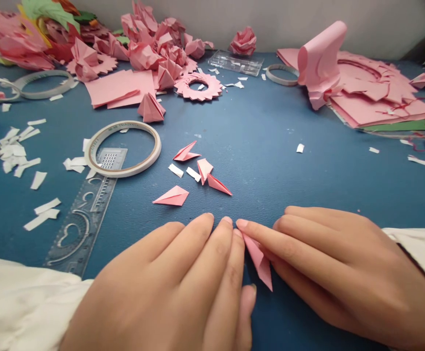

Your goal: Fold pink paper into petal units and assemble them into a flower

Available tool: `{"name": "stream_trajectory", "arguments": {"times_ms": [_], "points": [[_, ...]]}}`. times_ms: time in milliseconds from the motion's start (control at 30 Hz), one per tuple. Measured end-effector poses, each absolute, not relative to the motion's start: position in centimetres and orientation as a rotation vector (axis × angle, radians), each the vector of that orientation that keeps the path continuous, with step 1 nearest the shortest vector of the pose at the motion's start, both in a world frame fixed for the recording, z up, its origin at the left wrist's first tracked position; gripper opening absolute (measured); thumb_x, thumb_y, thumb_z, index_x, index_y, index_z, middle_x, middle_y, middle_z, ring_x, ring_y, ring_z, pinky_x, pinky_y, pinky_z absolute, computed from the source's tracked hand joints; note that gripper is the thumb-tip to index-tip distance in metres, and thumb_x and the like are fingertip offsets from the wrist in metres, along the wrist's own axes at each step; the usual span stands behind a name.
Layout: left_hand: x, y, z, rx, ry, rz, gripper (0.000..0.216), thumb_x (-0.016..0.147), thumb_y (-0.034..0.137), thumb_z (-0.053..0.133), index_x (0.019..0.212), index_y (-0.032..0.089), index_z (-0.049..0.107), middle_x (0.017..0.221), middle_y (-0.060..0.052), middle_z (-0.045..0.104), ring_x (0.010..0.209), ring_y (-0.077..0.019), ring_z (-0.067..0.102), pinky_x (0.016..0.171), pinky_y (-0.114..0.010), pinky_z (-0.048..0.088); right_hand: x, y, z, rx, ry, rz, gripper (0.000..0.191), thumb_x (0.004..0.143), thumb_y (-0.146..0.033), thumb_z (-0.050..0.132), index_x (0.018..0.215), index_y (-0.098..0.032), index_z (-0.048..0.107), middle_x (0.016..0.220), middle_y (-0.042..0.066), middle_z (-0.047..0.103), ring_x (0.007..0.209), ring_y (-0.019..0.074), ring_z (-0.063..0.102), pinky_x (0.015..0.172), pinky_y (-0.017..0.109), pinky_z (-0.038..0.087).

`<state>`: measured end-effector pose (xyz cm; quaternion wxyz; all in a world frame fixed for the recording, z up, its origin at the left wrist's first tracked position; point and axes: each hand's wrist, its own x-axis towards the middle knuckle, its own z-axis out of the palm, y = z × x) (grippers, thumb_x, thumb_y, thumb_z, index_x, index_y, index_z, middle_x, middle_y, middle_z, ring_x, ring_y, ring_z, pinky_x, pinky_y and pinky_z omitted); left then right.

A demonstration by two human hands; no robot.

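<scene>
The paper (pixel 259 265) is a small, slim pink piece, folded, its visible part slanting toward the wearer and rightward down to a sharp tip. It lies between the left hand (pixel 176 287) and the right hand (pixel 329 263), its far end partly hidden by them, its near point uncovered.

A tape roll (pixel 135 169) lay across the end of a clear ruler (pixel 83 218), with white scraps (pixel 14 150) scattered over the blue surface (pixel 256 126).
</scene>
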<state>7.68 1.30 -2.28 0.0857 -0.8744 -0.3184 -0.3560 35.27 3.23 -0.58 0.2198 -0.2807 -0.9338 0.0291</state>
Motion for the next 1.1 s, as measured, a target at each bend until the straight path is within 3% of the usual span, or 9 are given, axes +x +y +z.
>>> {"name": "stream_trajectory", "arguments": {"times_ms": [300, 467, 533, 633, 800, 967, 1100], "points": [[7.7, 2.5, -1.6, -2.632, -0.948, -1.026, 0.044, 0.135, 0.010, 0.048, 0.112, 0.013, 0.086, 0.106, -0.004, 0.093, 0.094, -0.0227, 0.086, 0.088, -0.047, 0.070, 35.3, 3.2, -0.9, -0.761, -2.593, 0.058, 0.031, 0.135, -0.011, 0.054, 0.157, -0.011, 0.075, 0.088, -0.002, 0.068, 0.076, 0.0212, 0.065, 0.065, 0.037, 0.055], [7.8, 2.5, -1.8, -2.691, -0.998, -0.954, 0.046, 0.123, 0.008, 0.066, 0.082, 0.028, 0.066, 0.094, -0.001, 0.085, 0.083, -0.0233, 0.079, 0.076, -0.046, 0.068, 35.6, 3.3, -1.0, -0.767, -2.607, 0.088, 0.035, 0.131, -0.012, 0.061, 0.164, -0.011, 0.072, 0.094, 0.001, 0.078, 0.077, 0.0202, 0.069, 0.065, 0.036, 0.057], [7.8, 2.7, -1.9, -2.723, -0.996, -0.905, 0.035, 0.118, 0.014, 0.076, 0.085, 0.028, 0.073, 0.099, -0.003, 0.086, 0.090, -0.0252, 0.081, 0.080, -0.043, 0.073, 35.9, 3.1, -1.4, -0.807, -2.599, 0.073, 0.038, 0.129, -0.017, 0.068, 0.167, -0.016, 0.075, 0.095, 0.002, 0.079, 0.077, 0.0212, 0.070, 0.065, 0.036, 0.058], [8.1, 3.1, -1.8, -2.796, -1.009, -0.821, 0.012, 0.117, 0.034, 0.083, 0.107, 0.029, 0.088, 0.109, -0.006, 0.088, 0.109, -0.0323, 0.084, 0.098, -0.048, 0.081, 36.7, 2.3, -2.4, -0.879, -2.580, 0.005, 0.040, 0.127, -0.038, 0.076, 0.163, -0.025, 0.083, 0.097, 0.006, 0.079, 0.080, 0.0243, 0.071, 0.066, 0.036, 0.059], [8.3, 3.5, -1.6, -2.848, -1.038, -0.783, 0.025, 0.116, 0.048, 0.083, 0.126, 0.028, 0.093, 0.116, -0.010, 0.088, 0.119, -0.0375, 0.084, 0.107, -0.057, 0.082, 37.6, 0.8, -4.1, -0.900, -2.568, -0.059, 0.046, 0.127, -0.060, 0.076, 0.155, -0.026, 0.089, 0.096, 0.009, 0.076, 0.084, 0.0264, 0.069, 0.068, 0.037, 0.059], [7.6, 3.0, -1.7, -2.808, -1.031, -0.851, 0.012, 0.117, 0.033, 0.083, 0.112, 0.026, 0.090, 0.101, -0.005, 0.083, 0.100, -0.0311, 0.080, 0.094, -0.051, 0.079, 37.8, 0.4, -4.6, -0.900, -2.567, -0.066, 0.048, 0.127, -0.063, 0.074, 0.154, -0.026, 0.089, 0.096, 0.008, 0.073, 0.084, 0.0262, 0.066, 0.069, 0.038, 0.058], [7.4, 2.6, -2.0, -2.765, -0.949, -0.957, 0.030, 0.119, 0.015, 0.078, 0.091, 0.025, 0.081, 0.089, 0.000, 0.076, 0.079, -0.0225, 0.067, 0.074, -0.045, 0.068, 37.9, 0.2, -4.4, -0.892, -2.571, -0.064, 0.049, 0.127, -0.064, 0.074, 0.154, -0.025, 0.088, 0.095, 0.008, 0.073, 0.084, 0.0260, 0.065, 0.070, 0.038, 0.058]]}}
